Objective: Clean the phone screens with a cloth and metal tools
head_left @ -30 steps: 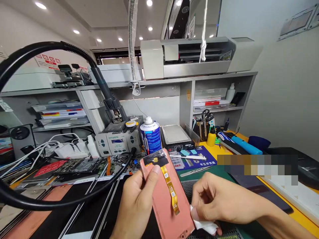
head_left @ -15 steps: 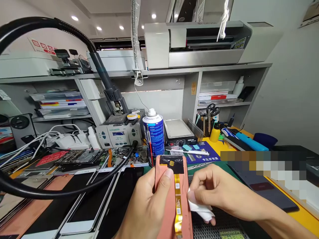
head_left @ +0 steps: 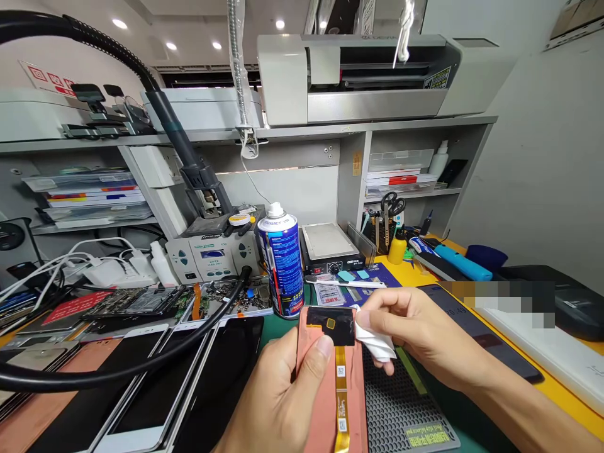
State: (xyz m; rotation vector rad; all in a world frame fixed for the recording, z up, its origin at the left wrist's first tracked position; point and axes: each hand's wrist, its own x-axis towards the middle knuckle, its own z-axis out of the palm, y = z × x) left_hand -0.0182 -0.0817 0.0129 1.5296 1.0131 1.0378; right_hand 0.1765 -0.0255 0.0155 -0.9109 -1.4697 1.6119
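Note:
My left hand point(head_left: 278, 399) grips a phone screen point(head_left: 326, 399), its thumb lying across the copper-pink back. A black patch covers the screen's upper end, and a gold flex cable point(head_left: 341, 380) runs down from it. In my right hand point(head_left: 419, 324), a folded white wipe point(head_left: 376, 343) is pinched between thumb and fingers. The wipe touches the screen's top right corner. Beneath the screen is a grey perforated mat point(head_left: 394, 402). A blue spray can point(head_left: 280, 264) stands just beyond the screen's top end.
Several phone screens point(head_left: 221, 377) lie at the left, crossed by a thick black hose point(head_left: 117, 380). A rework station point(head_left: 207, 255) and a heating plate point(head_left: 333, 245) stand behind. At the right are a dark phone point(head_left: 481, 340) and a white bar-shaped device point(head_left: 538, 352).
My right hand has moved the wipe up along the screen's right edge to its top corner. The screen sits slightly lower in view. The camera has turned a little to the right.

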